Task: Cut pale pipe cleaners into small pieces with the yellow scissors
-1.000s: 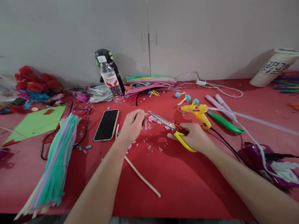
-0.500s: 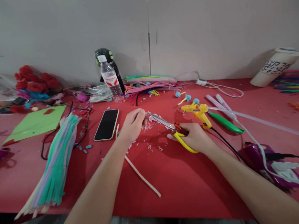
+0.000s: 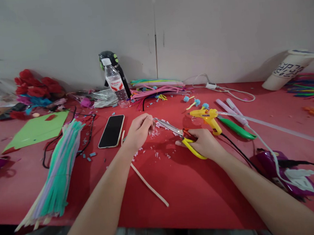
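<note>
My right hand is wrapped round the yellow and red handles of a pair of scissors. Their blades point left, with the tips at the fingers of my left hand. Those left fingers are pinched together on something small and pale that I cannot make out. Small pink clippings lie on the red table under and around the blades. A cream pipe cleaner runs beneath my left forearm toward the front edge. Close to my left hand lies a phone, screen up.
A yellow glue gun and a green-handled tool lie right of my right hand. Bundled green and lilac pipe cleaners lie at left. A water bottle and pink pipe cleaners are behind. A white cup leans at right.
Almost nothing differs. Both hands and the scissors hold nearly the same place; the view has shifted very slightly.
</note>
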### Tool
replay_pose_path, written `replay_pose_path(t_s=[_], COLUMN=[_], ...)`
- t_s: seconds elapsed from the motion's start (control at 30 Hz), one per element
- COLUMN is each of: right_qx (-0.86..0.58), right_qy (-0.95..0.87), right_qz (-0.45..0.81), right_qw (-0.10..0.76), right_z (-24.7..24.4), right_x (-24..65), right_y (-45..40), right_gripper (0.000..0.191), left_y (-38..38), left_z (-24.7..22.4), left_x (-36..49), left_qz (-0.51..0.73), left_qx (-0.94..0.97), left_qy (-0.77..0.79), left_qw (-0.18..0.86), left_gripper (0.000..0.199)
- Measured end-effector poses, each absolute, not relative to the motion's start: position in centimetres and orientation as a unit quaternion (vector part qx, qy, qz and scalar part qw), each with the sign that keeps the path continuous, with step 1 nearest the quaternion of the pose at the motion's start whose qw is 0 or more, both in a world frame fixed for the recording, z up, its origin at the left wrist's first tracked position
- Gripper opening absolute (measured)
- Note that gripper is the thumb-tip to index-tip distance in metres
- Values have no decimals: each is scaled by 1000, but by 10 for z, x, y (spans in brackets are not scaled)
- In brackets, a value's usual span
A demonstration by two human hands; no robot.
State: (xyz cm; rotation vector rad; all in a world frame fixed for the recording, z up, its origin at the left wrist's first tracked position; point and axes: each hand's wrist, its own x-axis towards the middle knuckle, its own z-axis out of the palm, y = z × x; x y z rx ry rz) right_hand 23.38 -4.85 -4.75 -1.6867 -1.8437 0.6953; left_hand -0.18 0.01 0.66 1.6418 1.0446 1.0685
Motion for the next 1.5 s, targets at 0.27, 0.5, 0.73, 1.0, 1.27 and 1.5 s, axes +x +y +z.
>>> replay_pose_path(t_s=[0.27, 0.5, 0.73, 1.0, 1.27, 1.5], right_qx=[-629, -625, -626, -627, -620, -617], right_qy=[-671, -687, -687, -688, -694, -699], right_qz=[262, 266, 265, 262, 260, 253], right_qw=[292, 258, 255, 256, 258, 257], right_z=[-38, -43, -43, -41, -44, -46], right_x=[233, 235, 235, 234, 235, 236], right_y=[-51, -51, -51, -51, -51, -49], right_gripper=[57, 54, 55, 58, 57, 57], left_y=[5, 6, 6, 5, 5, 4], left_z=[1, 1, 1, 3, 3, 3], left_x=[-6, -6, -7, -5, -6, -6], left_qz=[446, 455, 443, 437, 443, 442], left_qx=[658, 645, 655, 659, 653, 652], left_qy=[423, 421, 425, 421, 417, 409], left_qw=[435, 447, 441, 445, 451, 460], left_gripper=[26, 27, 31, 31, 30, 30])
